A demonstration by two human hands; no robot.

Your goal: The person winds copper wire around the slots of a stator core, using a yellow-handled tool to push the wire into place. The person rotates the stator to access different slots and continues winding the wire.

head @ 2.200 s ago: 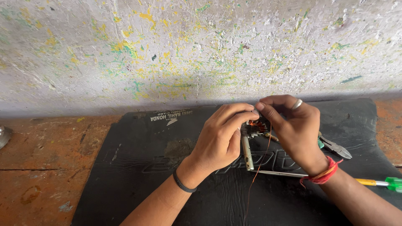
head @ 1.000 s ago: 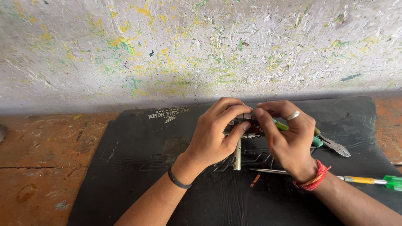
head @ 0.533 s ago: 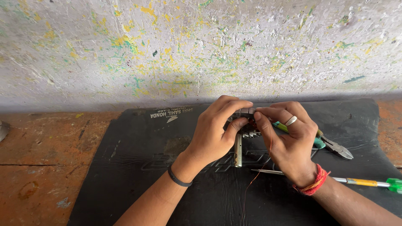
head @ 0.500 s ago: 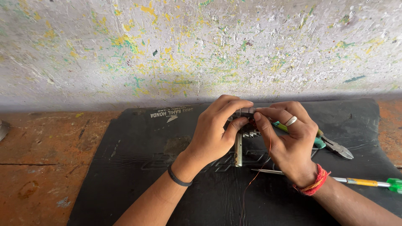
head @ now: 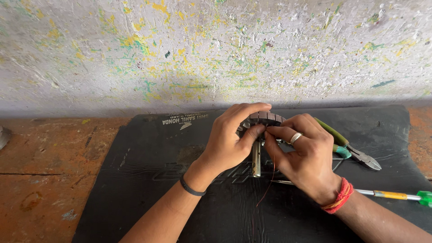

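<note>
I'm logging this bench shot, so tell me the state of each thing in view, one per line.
left hand: gripping the round metal core
right hand: pinching the thin copper wire at the core
metal shaft: upright under the core
pliers: lying on the black mat
screwdriver: lying flat

Both hands were bunched up over a black rubber mat (head: 135, 175) on a worn wooden bench. The left hand (head: 231, 141) gripped a round ribbed metal core (head: 265, 118) with a short shaft (head: 256, 159) hanging below it. The right hand (head: 303, 153) pinched a thin copper wire (head: 270, 182) right against the core, with the wire trailing down onto the mat. Green-handled pliers (head: 348, 146) and a screwdriver (head: 396, 195) lay just beside the right wrist, below a paint-speckled wall (head: 180, 49).
</note>
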